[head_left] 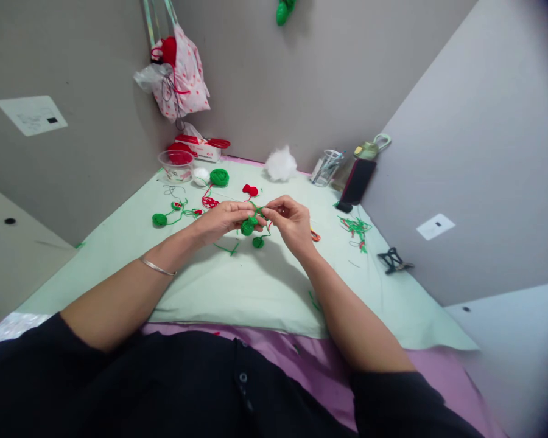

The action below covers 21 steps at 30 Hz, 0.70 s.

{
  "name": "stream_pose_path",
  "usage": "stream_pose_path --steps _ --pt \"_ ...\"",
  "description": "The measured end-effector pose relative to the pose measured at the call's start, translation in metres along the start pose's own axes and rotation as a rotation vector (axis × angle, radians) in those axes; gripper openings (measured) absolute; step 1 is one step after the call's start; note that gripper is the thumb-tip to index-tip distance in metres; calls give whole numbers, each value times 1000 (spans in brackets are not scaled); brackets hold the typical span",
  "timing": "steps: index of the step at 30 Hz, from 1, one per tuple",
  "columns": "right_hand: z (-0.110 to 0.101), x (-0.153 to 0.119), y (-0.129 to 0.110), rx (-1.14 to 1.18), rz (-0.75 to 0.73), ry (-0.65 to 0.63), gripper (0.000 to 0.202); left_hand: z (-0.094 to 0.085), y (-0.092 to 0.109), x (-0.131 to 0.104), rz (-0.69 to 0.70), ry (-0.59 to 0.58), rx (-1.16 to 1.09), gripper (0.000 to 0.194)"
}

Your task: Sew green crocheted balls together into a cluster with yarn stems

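Observation:
My left hand [226, 219] is closed on a small green crocheted piece [248, 226], its fingers pressed around the upper end. Close beside it, my right hand [290, 220] pinches green yarn [259, 210] at the top of the piece. Whether a hook or needle is between those fingertips is too small to tell. Under the hands lies a small green ball [258, 243] with a red strand by it. Just beyond them is a red knitted-looking piece [251, 190]. A loose green strand [228, 249] rests on the cloth below my left hand.
Left on the green-covered table [201, 292] are a green yarn ball [219, 177], a plastic tub [176, 165] and a small green piece [159, 220]. White stuffing [281, 164] sits at the back. Rightward stand a phone [358, 181], yarn scraps [356, 229] and a black clip-like object [393, 260].

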State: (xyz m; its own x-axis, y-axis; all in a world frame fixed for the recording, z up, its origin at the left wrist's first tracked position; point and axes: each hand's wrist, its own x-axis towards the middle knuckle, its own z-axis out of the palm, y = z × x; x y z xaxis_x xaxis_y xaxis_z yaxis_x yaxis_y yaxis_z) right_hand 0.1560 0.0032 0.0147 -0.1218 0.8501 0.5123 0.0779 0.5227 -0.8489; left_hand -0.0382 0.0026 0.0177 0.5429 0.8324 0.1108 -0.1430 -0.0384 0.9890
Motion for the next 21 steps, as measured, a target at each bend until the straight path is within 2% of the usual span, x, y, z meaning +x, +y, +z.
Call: stream_pose_path --steps 14,21 --pt "0 0 -2 21 64 -9 25 0 1 0 -15 44 15 26" --pt "0 -1 -3 -21 3 -21 18 -1 -1 0 -6 46 41 29"
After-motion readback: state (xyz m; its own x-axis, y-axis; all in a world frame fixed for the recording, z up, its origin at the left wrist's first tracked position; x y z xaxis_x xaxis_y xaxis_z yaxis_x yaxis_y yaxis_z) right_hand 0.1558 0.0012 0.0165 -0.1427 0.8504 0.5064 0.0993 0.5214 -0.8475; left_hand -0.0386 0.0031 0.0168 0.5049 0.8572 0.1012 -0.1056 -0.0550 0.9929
